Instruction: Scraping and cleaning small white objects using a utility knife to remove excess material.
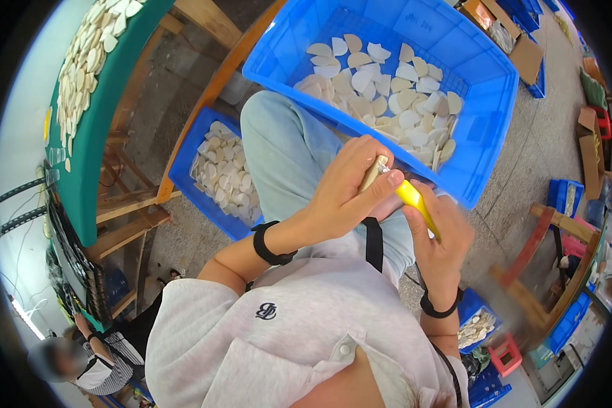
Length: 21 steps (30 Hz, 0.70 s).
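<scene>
My left hand point(352, 187) is closed round a cream half-round piece point(372, 174), its thumb pressed toward the piece's near end. In my right hand point(443, 231) is a yellow-handled tool point(415, 200), gripped between thumb and fingers. The tool's front end meets the piece by my left thumb; fingers and glare hide its exact shape, perhaps a short blade. Both hands are above my lap, at the near edge of a large blue crate point(479, 112). Many cream and white half-round pieces point(404, 88) lie loose on the crate's floor.
A smaller blue crate point(187, 153) of similar pieces stands left of my knee. More pieces point(88, 75) are heaped on a green-edged table point(88, 194) at far left. Another person point(109, 364) sits at lower left. At right are a red stool point(504, 355) and a wooden frame point(523, 299).
</scene>
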Each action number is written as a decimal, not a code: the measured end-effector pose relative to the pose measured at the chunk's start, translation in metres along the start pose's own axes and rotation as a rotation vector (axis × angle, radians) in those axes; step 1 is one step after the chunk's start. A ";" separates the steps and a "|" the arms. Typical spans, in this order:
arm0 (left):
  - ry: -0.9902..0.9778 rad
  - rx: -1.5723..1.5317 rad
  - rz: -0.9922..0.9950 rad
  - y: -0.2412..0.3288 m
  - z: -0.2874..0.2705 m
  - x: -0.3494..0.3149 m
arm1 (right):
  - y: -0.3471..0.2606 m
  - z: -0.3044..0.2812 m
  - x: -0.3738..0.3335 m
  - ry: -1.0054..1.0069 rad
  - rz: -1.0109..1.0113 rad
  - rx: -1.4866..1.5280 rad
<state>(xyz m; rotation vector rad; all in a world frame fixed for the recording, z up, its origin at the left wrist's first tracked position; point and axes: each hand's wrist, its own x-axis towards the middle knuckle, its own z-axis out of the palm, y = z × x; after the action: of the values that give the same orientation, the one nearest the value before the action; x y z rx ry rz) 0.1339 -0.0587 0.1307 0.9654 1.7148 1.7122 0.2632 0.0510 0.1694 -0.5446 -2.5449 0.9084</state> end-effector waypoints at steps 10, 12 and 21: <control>0.098 0.063 0.046 -0.007 0.001 -0.001 | 0.004 0.008 -0.001 0.078 -0.112 -0.124; 0.106 0.096 0.077 -0.008 0.001 0.000 | 0.005 0.009 -0.001 0.084 -0.121 -0.137; -0.016 -0.272 -0.042 -0.011 -0.002 -0.003 | 0.004 0.005 0.000 0.118 0.076 0.096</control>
<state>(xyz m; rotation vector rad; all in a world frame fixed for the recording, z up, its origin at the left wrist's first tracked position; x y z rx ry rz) 0.1330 -0.0617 0.1199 0.8116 1.4341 1.8457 0.2613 0.0514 0.1631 -0.6496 -2.3762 0.9883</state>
